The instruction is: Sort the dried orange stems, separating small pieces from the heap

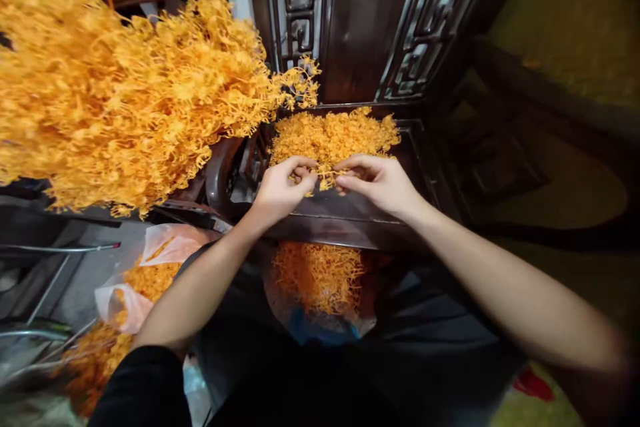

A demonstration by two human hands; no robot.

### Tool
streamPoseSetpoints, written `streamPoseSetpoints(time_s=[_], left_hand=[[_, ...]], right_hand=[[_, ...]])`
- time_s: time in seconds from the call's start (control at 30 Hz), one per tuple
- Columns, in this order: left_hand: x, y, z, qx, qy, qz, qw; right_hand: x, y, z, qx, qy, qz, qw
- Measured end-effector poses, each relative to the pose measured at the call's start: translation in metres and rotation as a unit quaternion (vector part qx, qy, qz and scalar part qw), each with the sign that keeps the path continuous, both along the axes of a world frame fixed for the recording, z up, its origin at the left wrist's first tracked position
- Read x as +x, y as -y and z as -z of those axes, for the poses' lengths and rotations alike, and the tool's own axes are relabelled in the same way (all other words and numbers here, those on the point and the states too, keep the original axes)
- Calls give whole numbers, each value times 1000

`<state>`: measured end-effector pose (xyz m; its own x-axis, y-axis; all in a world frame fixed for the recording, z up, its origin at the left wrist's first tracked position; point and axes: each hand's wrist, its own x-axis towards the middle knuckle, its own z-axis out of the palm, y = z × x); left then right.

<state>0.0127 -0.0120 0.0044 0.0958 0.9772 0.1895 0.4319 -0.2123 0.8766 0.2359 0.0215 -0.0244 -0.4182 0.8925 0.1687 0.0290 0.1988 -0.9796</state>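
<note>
A heap of small orange plastic sprigs (334, 135) lies on the seat of a dark carved wooden chair (350, 217). My left hand (283, 188) is at the heap's near edge, fingers curled and pinched on a small orange sprig. My right hand (381, 181) meets it from the right, fingers pinched on the same little clump (326, 178). Both forearms reach forward over my lap.
A big bundle of orange artificial branches (115, 87) fills the upper left. A clear bag of orange pieces (320, 287) rests on my lap; another plastic bag (145, 273) of them lies lower left. The carved chair back (370, 20) rises behind. Yellow-green floor (575, 20) is at right.
</note>
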Motion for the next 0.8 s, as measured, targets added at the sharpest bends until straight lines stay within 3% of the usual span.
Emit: streamPoseSetpoints(time_s=[0.07, 0.17, 0.3, 0.43, 0.53, 0.8], left_hand=[[6, -4, 3, -27, -13, 31, 999], [14, -8, 9, -43, -82, 67, 993], [23, -8, 13, 133, -213, 3, 968], [27, -6, 13, 203, -280, 28, 938], [27, -6, 16, 205, -274, 60, 938], [23, -11, 20, 226, -218, 77, 946]], right_hand=[[5, -2, 0, 31, 11, 32, 999], [11, -3, 1, 137, 71, 40, 987], [18, -1, 6, 216, 126, 26, 968], [20, 0, 10, 238, 140, 60, 959], [20, 1, 10, 245, 140, 68, 957], [15, 6, 7, 223, 120, 60, 965]])
